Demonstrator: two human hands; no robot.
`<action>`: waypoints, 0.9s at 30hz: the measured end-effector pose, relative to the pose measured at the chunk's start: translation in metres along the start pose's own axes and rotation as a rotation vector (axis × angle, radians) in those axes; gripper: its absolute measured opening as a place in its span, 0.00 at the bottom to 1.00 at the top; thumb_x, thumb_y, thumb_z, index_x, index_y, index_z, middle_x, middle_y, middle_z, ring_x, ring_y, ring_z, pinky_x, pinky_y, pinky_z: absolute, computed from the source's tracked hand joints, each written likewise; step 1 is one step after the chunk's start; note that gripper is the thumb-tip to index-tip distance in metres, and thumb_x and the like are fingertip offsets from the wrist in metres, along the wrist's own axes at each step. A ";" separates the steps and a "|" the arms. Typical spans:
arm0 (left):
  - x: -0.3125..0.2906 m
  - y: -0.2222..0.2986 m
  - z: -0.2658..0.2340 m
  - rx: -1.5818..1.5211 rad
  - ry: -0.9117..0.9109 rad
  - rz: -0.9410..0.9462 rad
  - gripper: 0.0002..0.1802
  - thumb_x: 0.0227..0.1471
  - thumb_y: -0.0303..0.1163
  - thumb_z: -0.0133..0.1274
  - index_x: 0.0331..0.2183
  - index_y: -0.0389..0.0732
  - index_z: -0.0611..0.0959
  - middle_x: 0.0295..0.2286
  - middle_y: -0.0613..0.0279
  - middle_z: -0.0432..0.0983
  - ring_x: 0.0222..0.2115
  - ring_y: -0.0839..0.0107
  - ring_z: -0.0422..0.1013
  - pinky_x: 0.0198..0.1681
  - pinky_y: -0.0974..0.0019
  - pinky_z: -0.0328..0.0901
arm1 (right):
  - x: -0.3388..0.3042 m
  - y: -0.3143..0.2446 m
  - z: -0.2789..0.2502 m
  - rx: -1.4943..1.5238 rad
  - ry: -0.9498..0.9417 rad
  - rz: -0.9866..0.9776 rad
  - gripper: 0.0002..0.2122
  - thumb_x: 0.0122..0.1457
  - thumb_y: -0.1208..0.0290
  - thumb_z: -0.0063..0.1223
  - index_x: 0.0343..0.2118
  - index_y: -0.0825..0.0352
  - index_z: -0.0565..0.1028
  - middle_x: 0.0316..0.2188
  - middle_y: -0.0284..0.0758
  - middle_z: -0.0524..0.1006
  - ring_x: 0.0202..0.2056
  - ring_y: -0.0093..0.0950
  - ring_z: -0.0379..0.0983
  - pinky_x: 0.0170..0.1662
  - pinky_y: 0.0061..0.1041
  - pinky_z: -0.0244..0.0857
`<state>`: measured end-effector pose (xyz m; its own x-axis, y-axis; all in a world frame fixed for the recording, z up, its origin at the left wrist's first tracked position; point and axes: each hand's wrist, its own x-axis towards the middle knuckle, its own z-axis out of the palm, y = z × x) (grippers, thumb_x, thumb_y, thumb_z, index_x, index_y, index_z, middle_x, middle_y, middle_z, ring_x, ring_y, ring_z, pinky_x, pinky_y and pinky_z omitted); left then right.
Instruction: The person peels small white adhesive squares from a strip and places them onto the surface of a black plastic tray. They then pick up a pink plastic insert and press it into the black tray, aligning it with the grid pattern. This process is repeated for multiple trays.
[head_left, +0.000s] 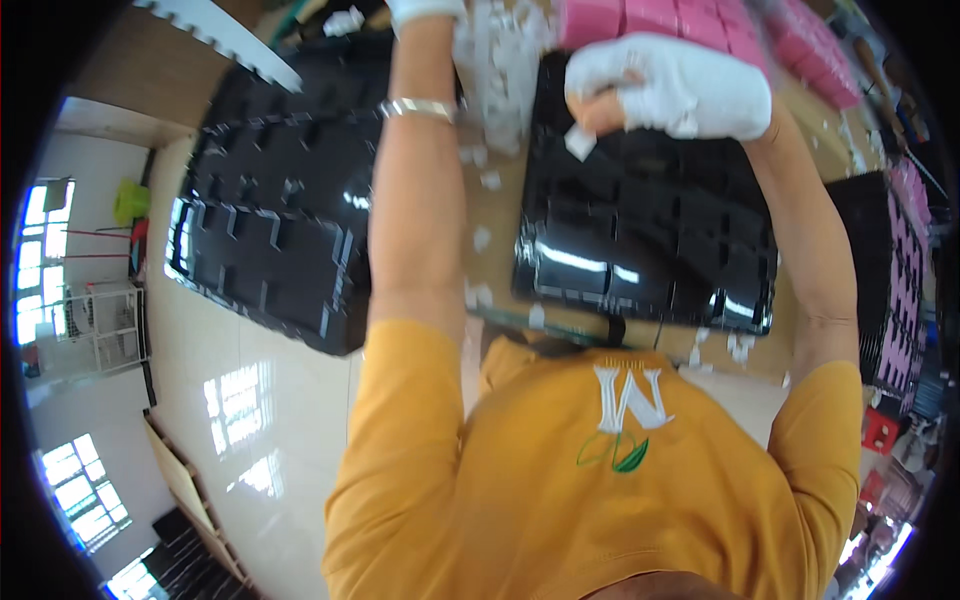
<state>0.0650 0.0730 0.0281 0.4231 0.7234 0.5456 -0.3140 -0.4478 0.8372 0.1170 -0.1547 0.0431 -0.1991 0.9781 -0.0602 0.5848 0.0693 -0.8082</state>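
Yellow shirt is filling the foreground. Gloved in white, the right hand is pinching a white piece above a black tray, with pink blocks lying just beyond it. A second tray is lying left of the left hand, whose grip, cropped at the top, I cannot tell.
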 end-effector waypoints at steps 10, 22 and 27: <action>-0.001 -0.002 0.000 -0.086 0.062 -0.063 0.14 0.58 0.36 0.49 0.29 0.35 0.80 0.19 0.60 0.77 0.12 0.76 0.70 0.12 0.75 0.58 | 0.014 0.027 0.106 -0.633 -0.329 0.327 0.06 0.49 0.71 0.58 0.26 0.69 0.78 0.26 0.42 0.76 0.33 0.38 0.76 0.35 0.34 0.69; -0.025 0.020 0.009 -0.273 0.061 -0.182 0.09 0.56 0.29 0.49 0.29 0.34 0.80 0.17 0.64 0.75 0.12 0.84 0.64 0.12 0.77 0.57 | 0.076 0.034 -0.072 0.006 0.988 -0.130 0.11 0.58 0.69 0.57 0.42 0.67 0.78 0.31 0.29 0.77 0.27 0.17 0.67 0.32 0.17 0.63; -0.028 0.030 0.012 -0.268 0.022 -0.216 0.08 0.57 0.29 0.48 0.31 0.35 0.79 0.19 0.64 0.75 0.13 0.84 0.65 0.13 0.78 0.56 | 0.114 0.014 -0.105 0.121 0.839 0.029 0.12 0.54 0.65 0.63 0.38 0.64 0.80 0.27 0.26 0.76 0.26 0.15 0.65 0.30 0.16 0.60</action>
<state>0.0540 0.0333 0.0387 0.4867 0.7987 0.3538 -0.4329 -0.1313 0.8918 0.1853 -0.0219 0.0863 0.4918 0.8041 0.3340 0.4832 0.0671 -0.8729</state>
